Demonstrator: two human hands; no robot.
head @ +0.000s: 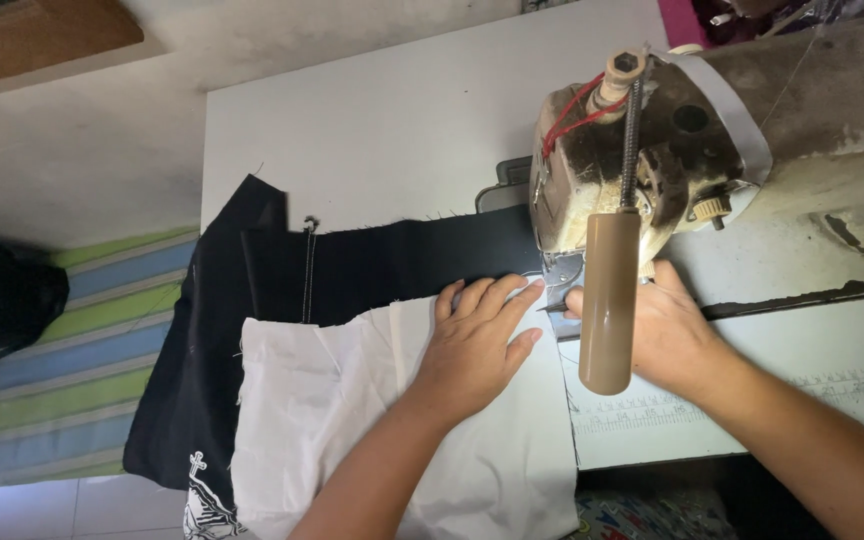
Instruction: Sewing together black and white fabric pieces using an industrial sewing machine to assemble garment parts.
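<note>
A person's left hand (477, 340) lies flat, fingers spread slightly apart and holding nothing, on white cloth (352, 420) at the near edge of a white table (372, 120); the fingertips reach the seam where the white cloth meets a black fabric strip (372, 265); the right hand (657, 330) rests just beside the presser foot (559, 290) of a worn cream sewing machine (652, 150), fingers curled toward the needle area, though whether they pinch the fabric cannot be told, a brown lever (609, 300) hiding part of them; the black fabric runs from under the machine head toward the table's left edge and hangs over it, a white print (207, 500) showing low on the drape; a striped green-and-blue surface (62, 370) lies beyond the left edge.
</note>
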